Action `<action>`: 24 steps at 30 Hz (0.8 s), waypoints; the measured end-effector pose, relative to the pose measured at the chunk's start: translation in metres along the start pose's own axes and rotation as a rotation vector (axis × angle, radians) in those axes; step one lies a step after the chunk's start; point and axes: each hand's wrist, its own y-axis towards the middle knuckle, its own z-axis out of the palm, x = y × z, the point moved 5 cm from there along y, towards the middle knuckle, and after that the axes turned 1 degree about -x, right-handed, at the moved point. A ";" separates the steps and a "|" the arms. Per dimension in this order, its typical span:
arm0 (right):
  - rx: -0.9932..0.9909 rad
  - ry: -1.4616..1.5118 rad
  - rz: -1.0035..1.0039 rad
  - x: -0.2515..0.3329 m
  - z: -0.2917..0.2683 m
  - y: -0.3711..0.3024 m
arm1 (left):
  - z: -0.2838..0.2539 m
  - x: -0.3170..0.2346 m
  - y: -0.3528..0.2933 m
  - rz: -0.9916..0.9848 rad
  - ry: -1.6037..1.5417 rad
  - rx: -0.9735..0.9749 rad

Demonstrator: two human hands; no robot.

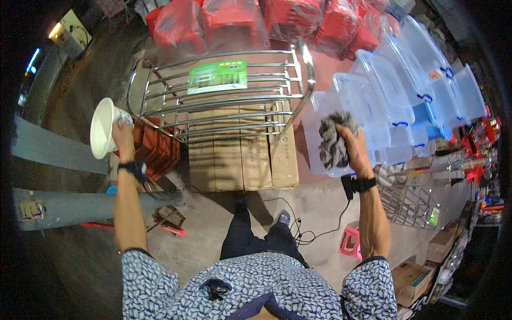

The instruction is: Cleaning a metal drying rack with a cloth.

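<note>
My left hand [124,140] is closed on the side of a white bowl [100,128], which is tipped so its mouth points left. My fingers are partly behind its wall. On the right, my right hand [356,148] grips a crumpled grey rag [333,141], held up in front of the clear plastic bins. Between my hands a chrome wire rack [308,72] with a green label card [218,76] rests above brown cardboard boxes [228,165]. Neither hand touches the rack.
Clear plastic bins [368,88] are stacked at right, and wrapped red chairs [234,24] line the back. Brownish-red stacked items [154,149] stand by my left forearm. Grey posts [74,210] cross the left. A black cable [304,234] and pink stool [350,242] are on the floor.
</note>
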 end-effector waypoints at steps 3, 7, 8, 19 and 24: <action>-0.064 0.002 0.260 -0.086 -0.071 -0.069 | -0.001 0.020 -0.128 -0.260 -0.160 0.377; -0.224 0.290 0.475 -0.161 -0.171 -0.184 | 0.046 -0.054 -0.296 -0.488 -0.097 0.773; -0.298 0.488 0.625 -0.183 -0.174 -0.194 | 0.074 -0.073 -0.309 -0.460 -0.141 0.866; -0.816 0.650 0.521 -0.261 -0.328 -0.414 | 0.286 -0.335 -0.286 -0.194 -0.218 0.773; -0.938 0.776 0.616 -0.297 -0.331 -0.467 | 0.341 -0.361 -0.252 -0.310 -0.138 0.704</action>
